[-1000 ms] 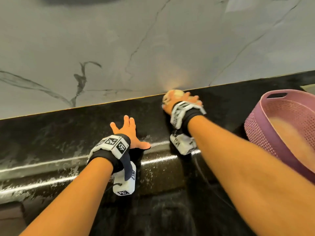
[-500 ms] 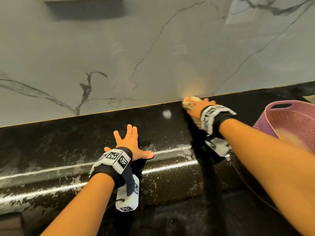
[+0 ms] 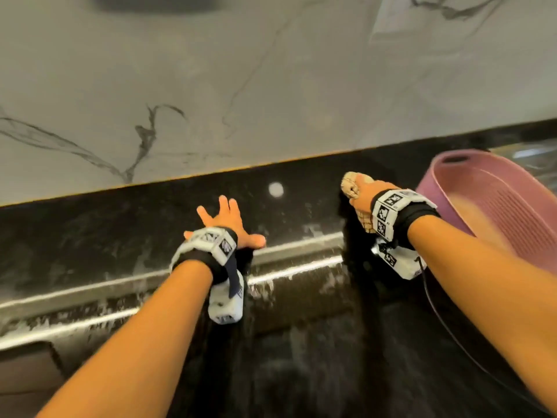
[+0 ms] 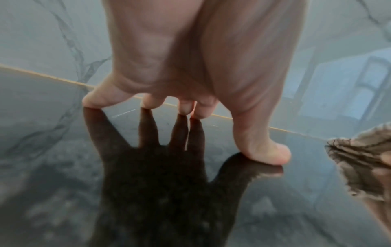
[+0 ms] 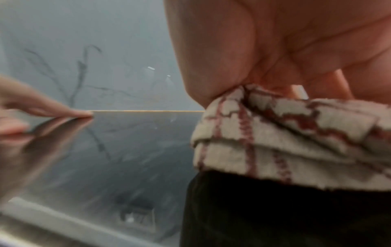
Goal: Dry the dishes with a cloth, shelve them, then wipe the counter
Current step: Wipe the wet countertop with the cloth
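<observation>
Grey-veined marble wall [image 3: 211, 86] runs behind a glossy black counter [image 3: 90, 236], and from the head camera I see no dishes on the stretch in view, so I judge I'm in the wiping stage. My right hand [image 3: 361, 196] sits well back on the counter, near the wall seam, bunched over the cloth [image 3: 351, 184], which pokes out ahead of the knuckles and below the wrist. Just to its right stands a pink perforated basket [image 3: 497, 200]. My left hand [image 3: 224, 220] is planted flat nearer the front edge, fingers fanned out, holding nothing.

From the left wrist camera, that left hand's fingertips [image 4: 93, 102] and thumb touch the counter with their reflection beneath, plainly spread and bracing. The cloth [image 4: 359, 158] shows at the far right edge, so it lies to the right of this hand, apart from it.

From the right wrist camera, the cloth [image 5: 285, 137] is a cream wad with red checks, folded in layers and gripped under the right hand's [image 5: 275, 41] palm; how the fingers wrap it I cannot tell exactly. The left hand's fingers [image 5: 69, 112] appear at left, across open counter.

What matters next, I reckon: the unwiped stretch lies leftward between the two hands and toward the front edge, so the right hand alone carries the stroke.
</observation>
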The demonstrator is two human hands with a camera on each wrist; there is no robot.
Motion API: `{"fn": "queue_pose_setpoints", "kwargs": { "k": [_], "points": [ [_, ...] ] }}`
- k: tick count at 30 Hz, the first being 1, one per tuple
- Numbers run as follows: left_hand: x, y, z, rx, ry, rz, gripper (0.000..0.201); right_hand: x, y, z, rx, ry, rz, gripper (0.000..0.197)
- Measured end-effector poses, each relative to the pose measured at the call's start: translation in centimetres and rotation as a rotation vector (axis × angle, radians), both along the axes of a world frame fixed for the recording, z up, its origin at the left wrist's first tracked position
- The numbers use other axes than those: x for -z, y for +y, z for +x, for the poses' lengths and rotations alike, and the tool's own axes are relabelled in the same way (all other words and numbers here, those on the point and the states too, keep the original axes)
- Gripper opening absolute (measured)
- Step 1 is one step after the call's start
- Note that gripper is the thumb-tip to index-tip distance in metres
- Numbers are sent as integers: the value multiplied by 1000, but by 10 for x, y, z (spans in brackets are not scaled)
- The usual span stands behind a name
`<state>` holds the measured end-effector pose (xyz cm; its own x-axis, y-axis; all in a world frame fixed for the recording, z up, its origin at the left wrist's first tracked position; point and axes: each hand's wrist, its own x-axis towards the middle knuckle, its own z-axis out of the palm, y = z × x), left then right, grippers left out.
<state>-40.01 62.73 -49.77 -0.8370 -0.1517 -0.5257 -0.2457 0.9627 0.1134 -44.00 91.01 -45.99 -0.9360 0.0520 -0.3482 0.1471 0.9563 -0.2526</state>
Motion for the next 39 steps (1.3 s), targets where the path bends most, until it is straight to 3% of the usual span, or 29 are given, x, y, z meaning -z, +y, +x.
{"fn": "queue_pose_setpoints", "kwargs": {
  "k": [3,5,8,15,19,24,28,32,37,39],
  "points": [
    [-22,26,26,81,38,-2,90,-3,-2,47,-119,-101,96,43],
    [-36,48,48,182,45,-31,75,1,-7,70,-158,-158,177,58],
    [-47,79,90,324,12,-46,71,7,-1,116,-171,-177,241,80],
    [-55,113,166,523,-75,54,58,-25,29,215,-292,-236,164,53],
    [-90,132,185,562,-60,132,60,-77,47,238,-278,-104,96,39],
    [-156,174,185,527,161,175,54,-156,87,235,-269,182,34,37],
    [-187,215,178,452,254,183,53,-202,132,208,-183,349,128,33],
    [-188,254,172,413,244,113,54,-204,146,172,-230,228,255,31],
    [-165,286,161,369,155,34,55,-166,157,116,-379,16,517,33],
    [-159,290,160,348,119,5,56,-163,153,115,-436,-101,490,37]
  ]
}}
